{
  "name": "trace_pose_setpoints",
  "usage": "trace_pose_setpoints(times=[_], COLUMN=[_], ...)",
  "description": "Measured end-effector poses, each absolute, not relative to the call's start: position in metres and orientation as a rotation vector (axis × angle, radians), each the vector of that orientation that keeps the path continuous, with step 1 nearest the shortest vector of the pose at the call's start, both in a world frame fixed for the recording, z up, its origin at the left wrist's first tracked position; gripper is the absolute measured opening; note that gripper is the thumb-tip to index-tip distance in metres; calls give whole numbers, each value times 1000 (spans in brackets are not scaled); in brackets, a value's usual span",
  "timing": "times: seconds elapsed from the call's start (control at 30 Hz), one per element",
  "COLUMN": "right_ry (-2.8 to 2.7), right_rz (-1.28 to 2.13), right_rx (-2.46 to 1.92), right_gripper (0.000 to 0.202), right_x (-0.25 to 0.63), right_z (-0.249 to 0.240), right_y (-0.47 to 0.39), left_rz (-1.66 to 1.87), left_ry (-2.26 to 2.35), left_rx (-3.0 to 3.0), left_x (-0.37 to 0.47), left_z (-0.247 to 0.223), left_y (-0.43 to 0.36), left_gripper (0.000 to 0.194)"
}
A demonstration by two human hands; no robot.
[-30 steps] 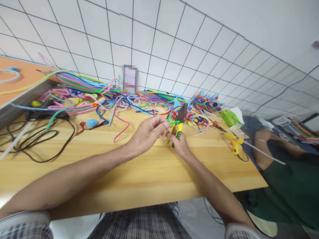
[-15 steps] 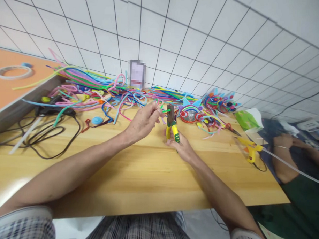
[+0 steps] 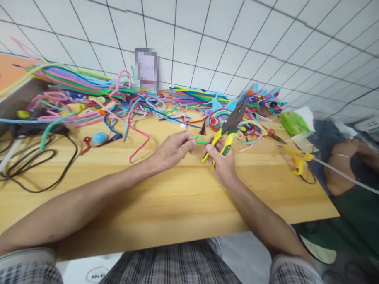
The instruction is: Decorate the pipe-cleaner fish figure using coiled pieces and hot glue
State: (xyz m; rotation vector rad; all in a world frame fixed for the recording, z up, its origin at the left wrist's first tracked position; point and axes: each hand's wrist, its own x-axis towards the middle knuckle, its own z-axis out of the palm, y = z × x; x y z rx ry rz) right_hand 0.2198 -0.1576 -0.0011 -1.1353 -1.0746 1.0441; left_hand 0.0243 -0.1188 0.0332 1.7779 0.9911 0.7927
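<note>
Over the wooden table (image 3: 150,198), my left hand (image 3: 177,149) pinches a short piece of green and pinkish pipe cleaner (image 3: 202,143). Its green part reaches across to the fingertips of my right hand (image 3: 221,157). That hand is closed on yellow-and-green handled pliers (image 3: 228,133), whose dark jaws point up and to the right. Behind the pliers, and partly covered by them, lies a round craft face (image 3: 215,121) with light blue points and red discs.
Pipe cleaners (image 3: 85,86) are heaped along the wall. Black cable (image 3: 62,175) coils at the left, beside a blue disc (image 3: 99,137). A yellow glue gun (image 3: 298,159) lies right, near another person's arm (image 3: 341,164).
The pliers' jaws have moved off the green piece and swung to the upper right. My right fingertips are now at the green piece. The view has shifted.
</note>
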Motion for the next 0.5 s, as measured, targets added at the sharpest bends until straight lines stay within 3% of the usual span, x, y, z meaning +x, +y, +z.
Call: trace_pose_setpoints(times=[0.17, 0.5], right_ry=[-1076, -1078], right_rz=[1039, 973], right_rx=[-1135, -1201], right_gripper=[60, 56], right_x=[217, 219], right_z=[-4, -8], right_y=[-160, -160], left_rz=[766, 1079], left_ry=[922, 908], left_rx=[1788, 1831], left_x=[29, 38], left_z=[19, -4], left_y=[-124, -134], left_gripper=[26, 23])
